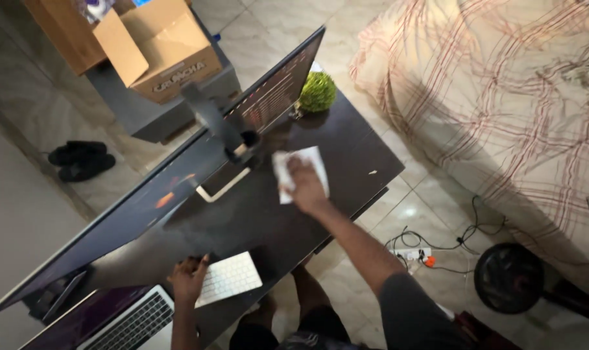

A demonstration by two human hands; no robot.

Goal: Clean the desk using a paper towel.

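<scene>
Head view: dark desk (346, 139) on a tiled floor (431, 201), bed (502, 91) beside it. Right hand (304, 185) presses a white cloth (314, 159) flat on the desk near the monitor (178, 188). Left hand (189, 277) rests on the keyboard (233, 275), fingers loosely spread. The laptop (122, 321) is cut off at the frame edge.

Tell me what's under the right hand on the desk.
A white cloth lies flat under the right hand, on the dark desk. Its corners show around the hand; the cloth's middle and the desk beneath it are covered.
</scene>
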